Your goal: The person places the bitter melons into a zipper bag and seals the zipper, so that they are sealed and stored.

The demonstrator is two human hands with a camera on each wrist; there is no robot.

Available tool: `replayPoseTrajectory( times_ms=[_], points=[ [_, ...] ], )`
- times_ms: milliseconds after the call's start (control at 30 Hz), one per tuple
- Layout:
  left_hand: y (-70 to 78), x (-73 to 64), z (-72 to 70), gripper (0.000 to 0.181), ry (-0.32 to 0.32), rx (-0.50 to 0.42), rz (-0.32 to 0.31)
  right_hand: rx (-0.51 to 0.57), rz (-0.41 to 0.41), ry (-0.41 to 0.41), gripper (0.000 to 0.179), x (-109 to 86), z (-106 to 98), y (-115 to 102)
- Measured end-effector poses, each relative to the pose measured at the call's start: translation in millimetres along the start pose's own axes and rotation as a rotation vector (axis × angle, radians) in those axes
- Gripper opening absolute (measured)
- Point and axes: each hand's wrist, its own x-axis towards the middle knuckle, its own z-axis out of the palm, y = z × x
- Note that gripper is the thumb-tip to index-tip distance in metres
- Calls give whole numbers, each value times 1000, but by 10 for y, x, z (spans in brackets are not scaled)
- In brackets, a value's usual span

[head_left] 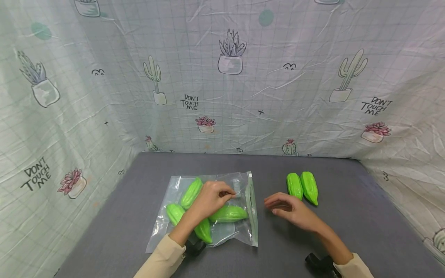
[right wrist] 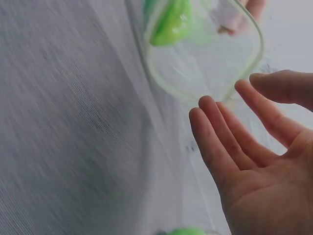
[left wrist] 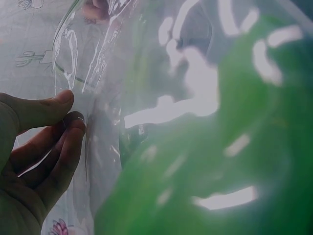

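Note:
A clear zip bag lies flat with its pale green zip edge to the right. Inside are several bright green ridged gourds, like bitter melons. My left hand is over the bag's middle and pinches its clear film between thumb and fingertips; the left wrist view shows the film drawn up at them. My right hand hovers right of the zip edge, holding nothing, its fingers loosely extended toward the bag's mouth. Just beyond it, two more green gourds lie side by side.
The dark grey table runs back to a hanging cloth printed with cacti, which also closes off both sides. Black cameras are strapped to both wrists.

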Motion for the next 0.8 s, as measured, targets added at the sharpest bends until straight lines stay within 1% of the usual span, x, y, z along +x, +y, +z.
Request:
replayPoseTrajectory(
  times_ms=[233, 367, 500, 633, 700, 800],
  points=[
    [0, 3, -10, 4, -20, 11, -7, -115, 98, 200, 23, -77, -294, -92],
    [8, 7, -14, 4, -11, 15, 2, -200, 156, 298, 24, -161, -473, -129],
    [17, 11, -18, 3, -5, 12, 4, -244, 181, 382, 27, -238, -630, -129],
    [16, 12, -18, 4, -14, 8, -14, -313, 210, 472, 25, -297, -744, -95],
    [13, 10, -14, 5, -16, 5, -17, -363, 233, 507, 24, -323, -783, -78],
    [11, 6, -7, 7, -14, -1, -19, -419, 258, 537, 26, -360, -829, -38]
  ],
)
